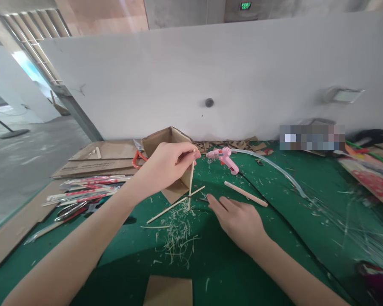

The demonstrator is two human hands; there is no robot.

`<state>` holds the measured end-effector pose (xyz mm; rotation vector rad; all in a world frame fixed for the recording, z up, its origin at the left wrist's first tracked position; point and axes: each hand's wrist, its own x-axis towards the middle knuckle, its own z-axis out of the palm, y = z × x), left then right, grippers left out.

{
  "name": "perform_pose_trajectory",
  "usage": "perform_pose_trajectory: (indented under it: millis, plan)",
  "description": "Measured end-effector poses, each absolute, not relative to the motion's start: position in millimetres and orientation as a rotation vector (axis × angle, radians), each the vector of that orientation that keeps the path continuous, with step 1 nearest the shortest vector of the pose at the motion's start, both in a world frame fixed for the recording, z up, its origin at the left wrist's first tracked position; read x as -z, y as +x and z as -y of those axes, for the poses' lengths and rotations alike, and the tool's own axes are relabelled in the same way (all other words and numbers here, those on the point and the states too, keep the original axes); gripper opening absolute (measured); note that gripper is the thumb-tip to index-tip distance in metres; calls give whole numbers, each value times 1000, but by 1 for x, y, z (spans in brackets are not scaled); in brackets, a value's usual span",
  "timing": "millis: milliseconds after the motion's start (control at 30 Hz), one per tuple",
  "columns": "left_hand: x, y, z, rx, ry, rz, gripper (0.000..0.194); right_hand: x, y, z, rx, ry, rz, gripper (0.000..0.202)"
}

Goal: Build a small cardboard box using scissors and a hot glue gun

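Pinched in my left hand (178,161) is a thin wooden stick (190,182), held nearly upright with its lower end just above the shavings. My right hand (234,217) is closed around a small knife (201,198); its handle is mostly hidden by the fingers. The narrow blade reaches left to the stick's lower part and seems to touch it. Another thin stick (166,212) lies slanted on the table behind this spot. Pale curled wood shavings (178,238) are scattered below. An open cardboard box (175,192) stands behind my left hand.
A pink glue gun (225,159) with a black cord lies beyond my right hand, near a pale wooden rod (245,194). Orange-handled scissors (137,158), wrapped sticks (86,189) and cardboard sheets (98,163) lie left. A cardboard piece (168,291) sits at the front of the green table (230,276).
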<state>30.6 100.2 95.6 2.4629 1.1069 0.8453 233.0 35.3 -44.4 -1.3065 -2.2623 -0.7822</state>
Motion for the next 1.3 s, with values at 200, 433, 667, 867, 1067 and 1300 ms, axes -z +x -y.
perform_pose_trajectory:
  millis: [200, 433, 667, 867, 1067, 1300]
  plan:
    - [-96, 31, -101, -845, 2468, -1121, 28, 41, 231, -34, 799, -1310, 2313, 24]
    - [-95, 31, -104, -846, 2437, -1164, 26, 37, 226, -27, 848, -1365, 2303, 32]
    - [-95, 32, -102, -852, 2448, -1186, 26, 32, 226, -25, 932, -1385, 2246, 32]
    - [-96, 31, -102, -843, 2410, -1173, 25, 35, 225, -23, 752, -1373, 2454, 32]
    - [-97, 32, -101, -839, 2442, -1186, 26, 31, 229, -29, 932, -1359, 2249, 27]
    - [-98, 31, -102, -830, 2419, -1160, 28, 34, 230, -28, 915, -1315, 2305, 28]
